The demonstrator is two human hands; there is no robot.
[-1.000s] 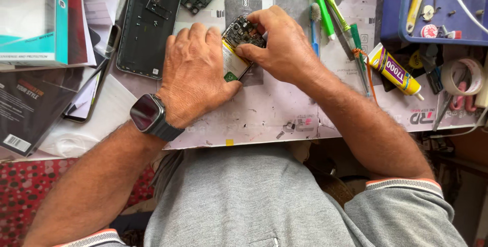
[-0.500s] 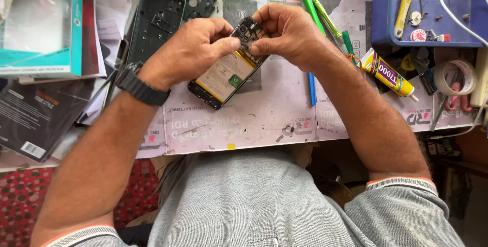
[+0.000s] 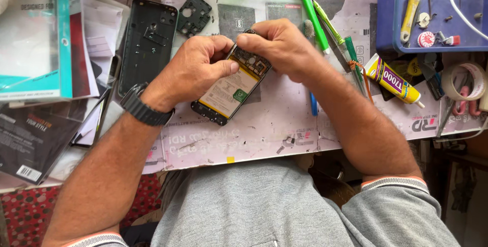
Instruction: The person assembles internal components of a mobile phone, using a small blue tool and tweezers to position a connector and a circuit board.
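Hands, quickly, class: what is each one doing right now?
Left hand: closed on the opened phone, thumb pressing its side.
Right hand: fingers pinched at the phone's top end; whether they hold a tool cannot be told.

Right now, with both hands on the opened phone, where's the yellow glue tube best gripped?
Grip the yellow glue tube across its flat body, coming from above. It lies flat and diagonal on the mat, nozzle toward the lower right, so close across the narrow width mid-body, clear of the green tools.
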